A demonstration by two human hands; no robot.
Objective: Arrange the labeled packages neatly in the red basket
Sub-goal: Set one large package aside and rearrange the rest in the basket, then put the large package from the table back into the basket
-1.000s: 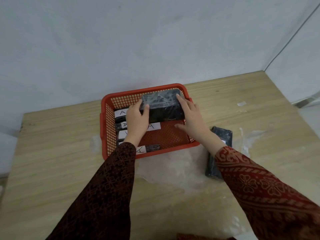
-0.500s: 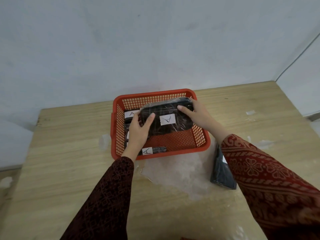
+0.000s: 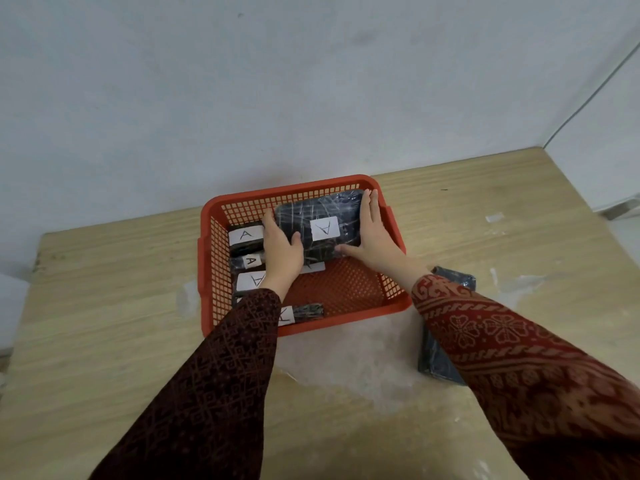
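Observation:
A red mesh basket [image 3: 394, 303] stands on the wooden table against the wall. In its far right corner lies a large black wrapped package [image 3: 311, 216] with a white "A" label facing up. My left hand [image 3: 282, 254] grips its left end and my right hand [image 3: 372, 233] presses flat against its right end. Several smaller black packages with "A" labels [image 3: 246, 235] lie along the basket's left side, partly hidden by my left arm. One more dark package [image 3: 436, 358] rests on the table to the right of the basket, half under my right sleeve.
Crumpled clear plastic wrap [image 3: 346, 362] lies on the table just in front of the basket. The wooden table [image 3: 104, 306] ends at a grey wall behind the basket. Small scraps of tape [image 3: 493, 218] sit on the right side.
The large package has turned label-up and settled lower into the basket's far right corner. My right hand shifted from its top edge to its right end.

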